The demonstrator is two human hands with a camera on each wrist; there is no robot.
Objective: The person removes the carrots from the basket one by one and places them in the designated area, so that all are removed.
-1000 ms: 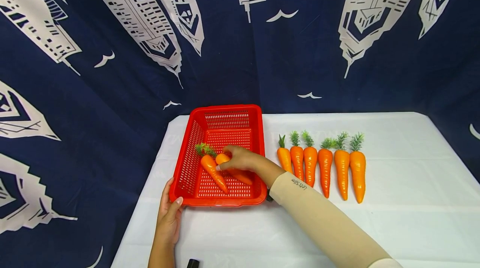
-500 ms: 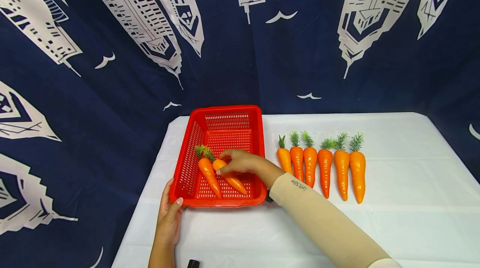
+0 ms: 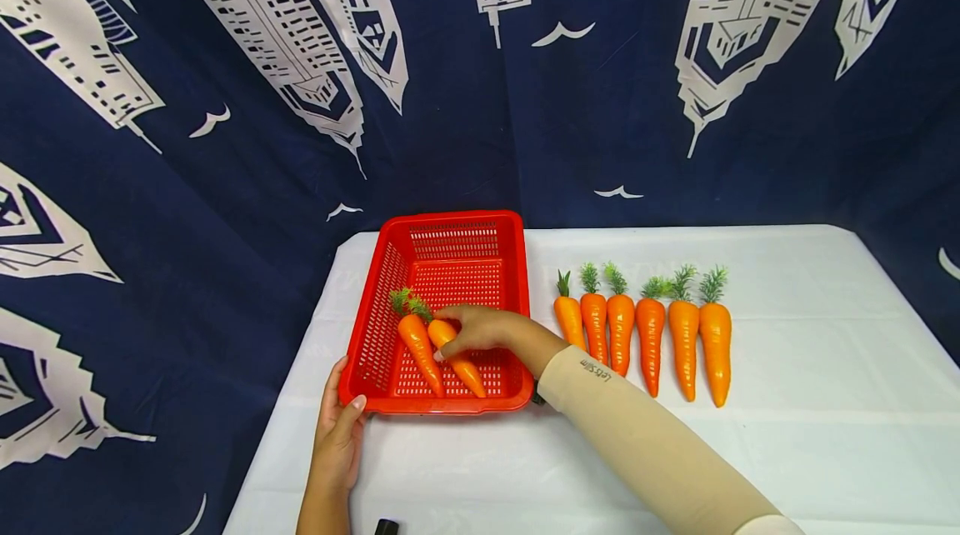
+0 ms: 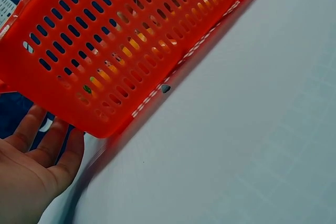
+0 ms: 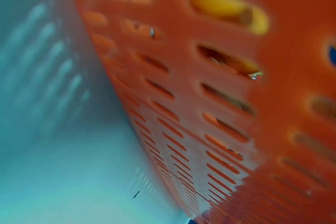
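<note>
A red plastic basket (image 3: 517, 293) with slotted walls stands at the left of the table. My left hand (image 3: 339, 439) grips its near-left corner, thumb on the rim; the left wrist view shows fingers (image 4: 55, 142) against the outer wall. Inside, two orange carrots with green tops lie slantwise side by side. My right hand (image 3: 480, 331) reaches over the right wall and holds the right-hand carrot (image 3: 467, 372) near its thick end, thumb on its upper side. The other carrot (image 3: 422, 352) lies just left. In the right wrist view the basket's wall (image 5: 220, 145) hides this hand.
Several carrots (image 3: 651, 343) lie in a row right of the basket, green tops toward the back; the right sleeve (image 3: 637, 427) passes over the table beside them. A small black object (image 3: 386, 527) sits at the front edge. A dark blue printed cloth (image 3: 465, 160) hangs behind.
My right hand has shifted the held carrot within the basket, swinging its tip leftward and nearer, alongside the other carrot. That other carrot has also moved slightly left. The left hand stays put.
</note>
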